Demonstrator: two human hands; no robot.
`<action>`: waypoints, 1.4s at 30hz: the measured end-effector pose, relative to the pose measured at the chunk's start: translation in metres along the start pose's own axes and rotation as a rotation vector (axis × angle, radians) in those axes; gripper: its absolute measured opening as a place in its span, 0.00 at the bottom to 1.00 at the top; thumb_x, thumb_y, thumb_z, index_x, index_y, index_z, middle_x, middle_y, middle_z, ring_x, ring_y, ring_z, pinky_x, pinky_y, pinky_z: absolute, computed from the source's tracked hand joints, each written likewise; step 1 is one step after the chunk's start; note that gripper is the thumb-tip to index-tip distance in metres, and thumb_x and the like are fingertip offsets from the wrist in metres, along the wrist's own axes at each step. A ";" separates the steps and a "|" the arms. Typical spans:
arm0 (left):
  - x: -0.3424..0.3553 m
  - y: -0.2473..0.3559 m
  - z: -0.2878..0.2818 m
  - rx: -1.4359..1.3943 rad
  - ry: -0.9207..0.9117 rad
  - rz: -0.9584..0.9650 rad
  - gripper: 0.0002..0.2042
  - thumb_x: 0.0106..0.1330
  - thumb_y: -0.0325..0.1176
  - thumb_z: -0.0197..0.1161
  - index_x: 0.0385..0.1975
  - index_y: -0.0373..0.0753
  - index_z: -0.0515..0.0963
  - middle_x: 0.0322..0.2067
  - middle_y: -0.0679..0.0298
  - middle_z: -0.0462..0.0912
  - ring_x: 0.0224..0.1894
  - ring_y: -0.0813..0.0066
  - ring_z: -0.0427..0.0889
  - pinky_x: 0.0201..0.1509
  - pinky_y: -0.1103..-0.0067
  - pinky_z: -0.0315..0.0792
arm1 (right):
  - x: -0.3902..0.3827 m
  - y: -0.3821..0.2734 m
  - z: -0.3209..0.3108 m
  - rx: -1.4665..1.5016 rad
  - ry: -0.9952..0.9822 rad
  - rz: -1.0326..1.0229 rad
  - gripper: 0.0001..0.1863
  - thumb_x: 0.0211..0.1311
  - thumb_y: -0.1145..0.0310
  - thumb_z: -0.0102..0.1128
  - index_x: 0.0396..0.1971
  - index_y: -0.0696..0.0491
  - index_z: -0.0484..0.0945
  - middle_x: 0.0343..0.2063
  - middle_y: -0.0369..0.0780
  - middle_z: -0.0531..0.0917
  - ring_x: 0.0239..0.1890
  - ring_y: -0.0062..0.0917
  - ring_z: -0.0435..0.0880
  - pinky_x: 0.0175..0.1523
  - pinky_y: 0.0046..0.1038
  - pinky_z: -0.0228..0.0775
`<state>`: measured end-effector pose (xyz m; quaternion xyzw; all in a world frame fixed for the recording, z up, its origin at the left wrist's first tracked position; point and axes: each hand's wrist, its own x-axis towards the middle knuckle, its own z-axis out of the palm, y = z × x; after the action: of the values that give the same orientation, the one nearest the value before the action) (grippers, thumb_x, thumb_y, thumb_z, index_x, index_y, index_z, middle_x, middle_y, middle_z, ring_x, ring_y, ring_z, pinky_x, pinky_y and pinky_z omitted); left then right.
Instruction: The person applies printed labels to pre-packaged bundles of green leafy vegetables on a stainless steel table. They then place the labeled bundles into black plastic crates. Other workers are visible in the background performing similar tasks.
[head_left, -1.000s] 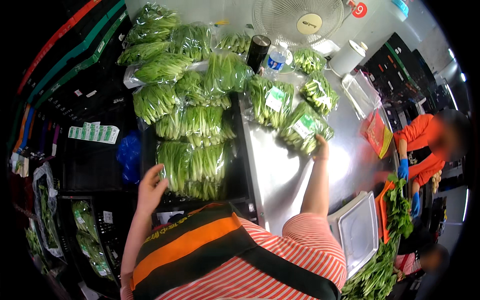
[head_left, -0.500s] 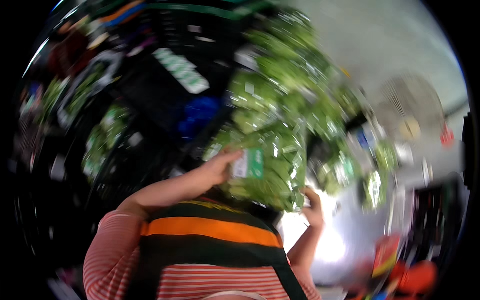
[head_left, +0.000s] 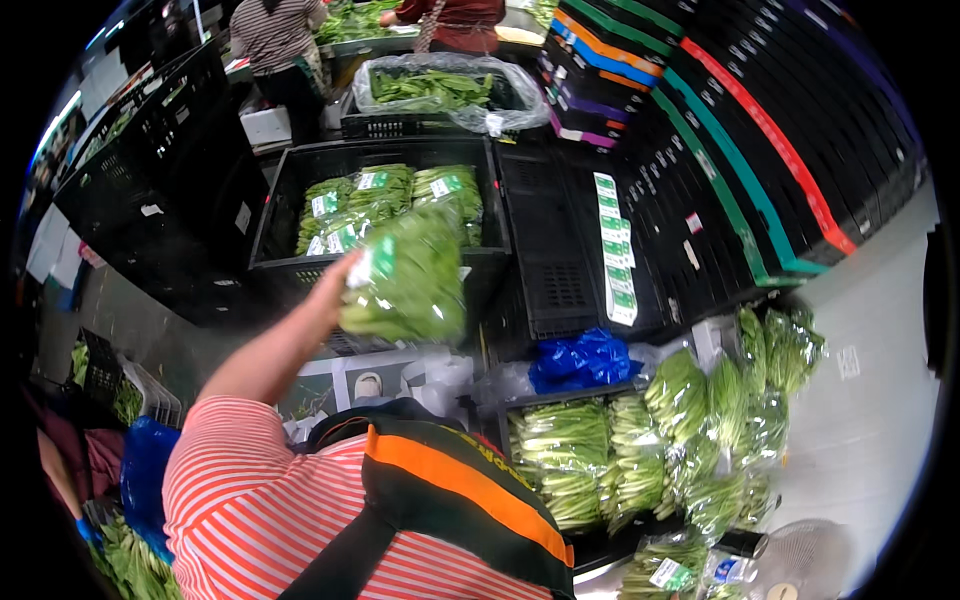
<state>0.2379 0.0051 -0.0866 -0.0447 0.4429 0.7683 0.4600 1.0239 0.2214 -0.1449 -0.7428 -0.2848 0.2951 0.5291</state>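
My left hand (head_left: pixel 333 288) grips a plastic bag of leafy greens (head_left: pixel 405 285) with a green-and-white label, slightly blurred, held over the near edge of a black crate (head_left: pixel 270 205). Inside that crate lie several similar labelled bags (head_left: pixel 384 182). My right hand is not in view. To the lower right, another black crate (head_left: pixel 580 545) holds several bags of long-stemmed greens (head_left: pixel 560 450), with more bags piled beside it (head_left: pixel 720 400).
Crate stacks stand left (head_left: pixel 170 200) and right (head_left: pixel 750 190). Behind is a lined crate of greens (head_left: pixel 430 92); two co-workers (head_left: pixel 275 40) (head_left: pixel 460 22) stand beyond. Right of centre lie a label strip (head_left: pixel 614 250) and blue plastic (head_left: pixel 585 362). A fan (head_left: pixel 805 560) is lower right.
My view has swung left from the steel table toward the crates. My left hand has taken a labelled bag and carried it over the crate. My right hand has left view.
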 end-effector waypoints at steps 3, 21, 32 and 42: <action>0.040 0.106 -0.060 0.098 0.023 0.108 0.30 0.54 0.53 0.60 0.52 0.39 0.66 0.42 0.56 0.75 0.43 0.60 0.76 0.44 0.65 0.73 | -0.041 -0.047 0.031 0.026 0.025 -0.110 0.37 0.49 0.52 0.57 0.57 0.57 0.61 0.52 0.45 0.69 0.52 0.36 0.69 0.56 0.38 0.60; 0.053 0.113 -0.252 1.039 0.746 0.671 0.25 0.59 0.38 0.57 0.54 0.32 0.63 0.51 0.48 0.68 0.54 0.59 0.68 0.57 0.74 0.60 | -0.625 -0.130 0.528 0.007 -1.651 0.202 0.17 0.56 0.68 0.55 0.45 0.57 0.70 0.41 0.42 0.76 0.36 0.28 0.78 0.39 0.29 0.72; 0.047 0.077 -0.273 0.591 0.856 0.594 0.15 0.57 0.37 0.58 0.39 0.33 0.70 0.32 0.63 0.73 0.37 0.76 0.69 0.44 0.80 0.65 | -0.443 -0.112 0.724 -0.459 -0.845 -1.423 0.25 0.45 0.66 0.60 0.46 0.59 0.71 0.43 0.50 0.75 0.47 0.43 0.72 0.54 0.36 0.62; 0.063 0.059 -0.270 0.577 1.052 0.890 0.11 0.59 0.38 0.49 0.27 0.34 0.68 0.22 0.64 0.65 0.27 0.78 0.64 0.32 0.80 0.62 | -0.395 -0.088 0.775 -0.636 -1.296 -1.011 0.11 0.42 0.72 0.56 0.30 0.58 0.73 0.24 0.44 0.79 0.26 0.37 0.77 0.36 0.34 0.69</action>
<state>0.0661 -0.1590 -0.2419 -0.1004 0.7647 0.6124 -0.1738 0.1782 0.4345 -0.2130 -0.3265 -0.8923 0.2958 0.0987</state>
